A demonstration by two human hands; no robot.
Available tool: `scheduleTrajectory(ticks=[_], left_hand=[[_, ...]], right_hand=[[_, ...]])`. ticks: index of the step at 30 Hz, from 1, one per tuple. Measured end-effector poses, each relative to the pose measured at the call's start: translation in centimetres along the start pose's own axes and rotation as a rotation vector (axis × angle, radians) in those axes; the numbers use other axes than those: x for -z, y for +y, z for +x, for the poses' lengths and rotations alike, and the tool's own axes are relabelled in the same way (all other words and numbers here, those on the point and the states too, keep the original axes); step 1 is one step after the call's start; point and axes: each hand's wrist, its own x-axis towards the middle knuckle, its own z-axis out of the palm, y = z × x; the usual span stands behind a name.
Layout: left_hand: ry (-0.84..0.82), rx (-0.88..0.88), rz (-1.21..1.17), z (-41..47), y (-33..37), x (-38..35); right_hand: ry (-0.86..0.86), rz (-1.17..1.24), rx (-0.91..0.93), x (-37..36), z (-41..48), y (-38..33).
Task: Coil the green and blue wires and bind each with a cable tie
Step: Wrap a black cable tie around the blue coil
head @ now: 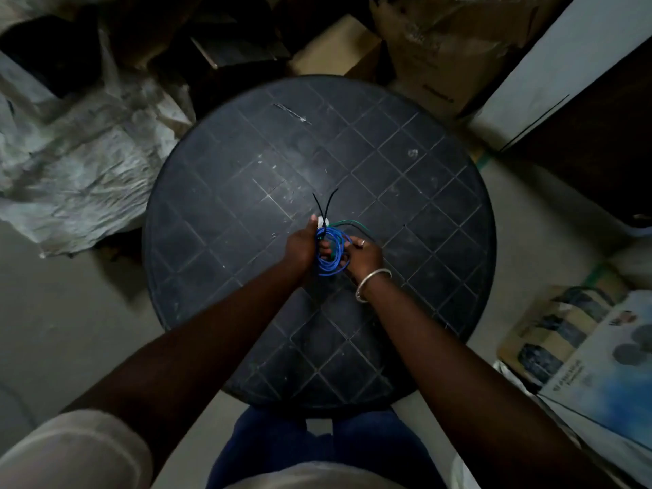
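A coil of blue wire [331,255] hangs between my two hands above the middle of a round black table [247,192]. My left hand [301,245] grips the coil's left side, thumb up beside a small white piece. Two black cable tie ends [326,204] stick up from the top of the coil in a V. My right hand [363,255], with a ring and a silver bangle on the wrist, holds the coil's right side. A green wire [352,224] runs out to the right from behind the coil, just above my right hand.
The table has a diamond grid pattern and scratches. Crumpled grey sacks [77,153] lie on the left. Cardboard boxes [416,47] stand behind the table. A white cabinet edge [550,65] is at the right, a printed carton [578,333] at lower right.
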Motion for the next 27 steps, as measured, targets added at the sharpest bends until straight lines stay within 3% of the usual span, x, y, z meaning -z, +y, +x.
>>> scheduleTrajectory(ticks=[7, 11, 14, 27], left_hand=[[0.098, -0.042, 0.367, 6.9, -3.9, 1.7], [0.130, -0.051, 0.439, 9.5, -6.9, 2.9], [0.161, -0.083, 0.492, 6.2, -5.1, 2.3], [0.184, -0.149, 0.586, 4.8, -5.7, 2.3]], right_hand=[[0.095, -0.041, -0.015, -0.9, 5.2, 2.0], [0.156, -0.241, 0.043, -0.3, 6.9, 4.6], [0.138, -0.341, 0.108, -0.1, 4.7, 3.9], [0.110, -0.355, 0.153, 0.0, 4.1, 5.1]])
